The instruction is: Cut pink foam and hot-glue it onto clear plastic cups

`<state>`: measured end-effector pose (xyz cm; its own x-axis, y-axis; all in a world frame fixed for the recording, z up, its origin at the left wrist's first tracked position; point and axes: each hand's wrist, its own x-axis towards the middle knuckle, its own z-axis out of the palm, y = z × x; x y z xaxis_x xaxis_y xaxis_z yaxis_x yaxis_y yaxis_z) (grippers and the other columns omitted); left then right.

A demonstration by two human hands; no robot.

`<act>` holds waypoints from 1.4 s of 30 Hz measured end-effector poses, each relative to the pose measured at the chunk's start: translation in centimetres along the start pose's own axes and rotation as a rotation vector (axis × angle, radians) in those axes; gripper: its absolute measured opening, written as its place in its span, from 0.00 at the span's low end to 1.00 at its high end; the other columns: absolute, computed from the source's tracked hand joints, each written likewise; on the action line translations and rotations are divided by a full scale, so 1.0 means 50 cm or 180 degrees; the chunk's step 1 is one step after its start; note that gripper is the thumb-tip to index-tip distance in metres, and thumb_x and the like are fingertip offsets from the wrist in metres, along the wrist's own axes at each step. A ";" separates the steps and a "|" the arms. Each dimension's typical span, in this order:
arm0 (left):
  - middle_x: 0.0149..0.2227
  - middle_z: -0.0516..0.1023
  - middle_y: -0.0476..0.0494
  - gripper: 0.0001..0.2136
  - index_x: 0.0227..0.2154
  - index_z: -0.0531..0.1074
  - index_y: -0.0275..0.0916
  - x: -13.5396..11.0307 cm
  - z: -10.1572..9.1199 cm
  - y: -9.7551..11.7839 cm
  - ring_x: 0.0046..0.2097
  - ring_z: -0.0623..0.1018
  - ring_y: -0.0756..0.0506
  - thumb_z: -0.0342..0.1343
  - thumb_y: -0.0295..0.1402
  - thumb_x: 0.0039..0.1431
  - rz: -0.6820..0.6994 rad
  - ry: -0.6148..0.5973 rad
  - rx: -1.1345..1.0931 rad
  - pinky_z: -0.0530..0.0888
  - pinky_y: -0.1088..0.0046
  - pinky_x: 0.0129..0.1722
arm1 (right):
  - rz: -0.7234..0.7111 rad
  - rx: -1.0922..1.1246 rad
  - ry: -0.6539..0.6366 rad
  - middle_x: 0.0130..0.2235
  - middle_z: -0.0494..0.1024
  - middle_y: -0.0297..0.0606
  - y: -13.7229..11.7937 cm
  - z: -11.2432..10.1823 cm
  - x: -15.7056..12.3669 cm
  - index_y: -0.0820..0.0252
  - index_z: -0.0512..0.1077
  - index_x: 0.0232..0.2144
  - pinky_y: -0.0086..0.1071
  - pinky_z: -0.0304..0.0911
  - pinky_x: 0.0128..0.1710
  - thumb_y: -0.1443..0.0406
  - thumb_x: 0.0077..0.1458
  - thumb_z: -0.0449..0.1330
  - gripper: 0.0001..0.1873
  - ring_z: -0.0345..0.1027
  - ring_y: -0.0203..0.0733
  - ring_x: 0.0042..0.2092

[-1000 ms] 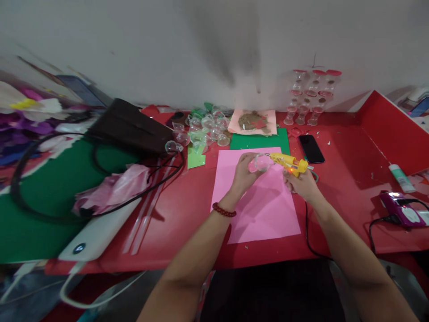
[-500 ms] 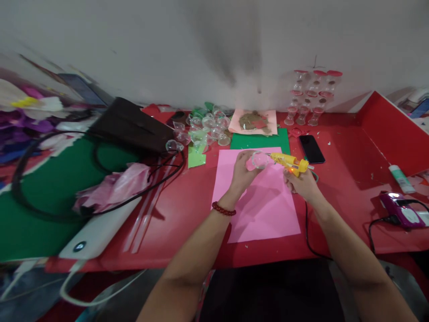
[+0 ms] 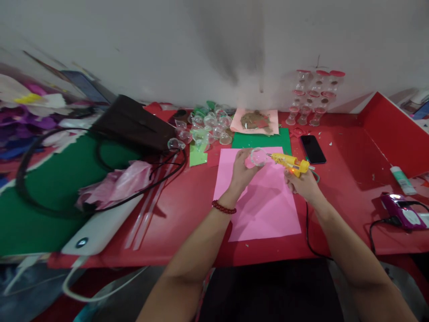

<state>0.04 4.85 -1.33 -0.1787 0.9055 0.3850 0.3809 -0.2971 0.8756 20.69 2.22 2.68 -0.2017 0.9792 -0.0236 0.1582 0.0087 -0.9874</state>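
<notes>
My left hand point(image 3: 241, 170) is closed round a clear plastic cup point(image 3: 259, 157), its round rim turned up towards me. A yellow hot glue gun point(image 3: 288, 162) is gripped in my right hand point(image 3: 300, 182); its nozzle points left and meets the cup's rim, or comes very close to it. An orange light glows on the gun's handle. Both hands are above a pink sheet of paper point(image 3: 258, 214) on the red table point(image 3: 174, 223). The gun's black cord hangs down to the right of the sheet.
Clear plastic cups point(image 3: 211, 125) are heaped at the back. Sand point(image 3: 255, 120) lies on pale pink paper. Stacked cup pieces point(image 3: 308, 98) stand by the wall. A phone point(image 3: 313, 149), a glue tube point(image 3: 402, 180) and a purple power socket point(image 3: 400, 210) are at right; a dark bag point(image 3: 134, 125) is left.
The view has shifted slightly. The cup's rim appears tilted a little more towards the camera, while the glue gun keeps its place beside it.
</notes>
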 end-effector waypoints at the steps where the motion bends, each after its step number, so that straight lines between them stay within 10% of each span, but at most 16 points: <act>1: 0.50 0.75 0.42 0.20 0.48 0.76 0.44 0.000 -0.001 0.000 0.58 0.73 0.38 0.67 0.33 0.49 -0.0011 0.0004 -0.0004 0.69 0.54 0.61 | 0.0008 0.0001 0.0003 0.12 0.63 0.26 0.000 0.000 0.000 0.55 0.64 0.20 0.26 0.53 0.12 0.40 0.46 0.64 0.28 0.54 0.30 0.13; 42: 0.50 0.74 0.42 0.22 0.48 0.76 0.43 -0.010 0.023 -0.019 0.56 0.74 0.40 0.68 0.28 0.48 0.0188 -0.0398 0.0190 0.70 0.57 0.61 | 0.0026 0.0099 0.0036 0.13 0.65 0.27 -0.006 0.001 -0.004 0.56 0.65 0.20 0.26 0.53 0.12 0.40 0.44 0.66 0.29 0.56 0.30 0.13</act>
<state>0.82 5.03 -2.69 -0.0414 0.9187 0.3928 0.4415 -0.3359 0.8320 20.62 2.03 2.95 -0.1895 0.9814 -0.0301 0.1295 -0.0054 -0.9916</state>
